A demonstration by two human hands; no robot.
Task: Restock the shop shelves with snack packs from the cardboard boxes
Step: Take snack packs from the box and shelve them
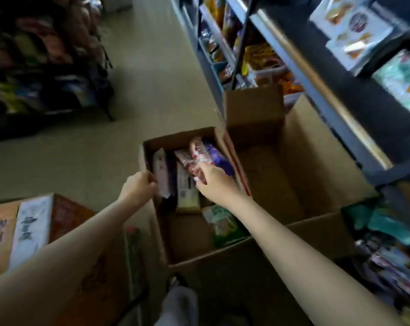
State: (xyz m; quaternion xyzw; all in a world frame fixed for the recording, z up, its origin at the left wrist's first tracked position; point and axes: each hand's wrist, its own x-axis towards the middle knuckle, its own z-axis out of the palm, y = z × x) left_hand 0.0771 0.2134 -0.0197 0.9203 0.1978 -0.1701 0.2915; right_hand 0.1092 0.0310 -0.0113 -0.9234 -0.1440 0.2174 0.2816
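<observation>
- The right hand reaches into the open cardboard box on the floor, its fingers curled round the lower end of a pink-and-red snack pack. That pack stands higher than its neighbours, which suggests it is the one being picked out.
- The left hand grips the box's left wall near the far corner, fingers hooked over the rim beside a pale upright pack. I judge this hold is there to keep the box steady while the other hand pulls.
- Inside the box, the packs stand on end at the far side: a purple pack just right of the pink one, a beige pack in the middle, and a green pack lying nearer the person. The near part of the box floor shows bare cardboard, so much of the stock seems gone.
- A larger box touches the first on its right and appears empty, its flaps open.
- The shelves rise just right of both boxes, already holding many packs, so each pack needs only a short lift across.
- A printed carton sits at the lower left, apart from the work.
- The picture is blurred, so labels cannot be read.
</observation>
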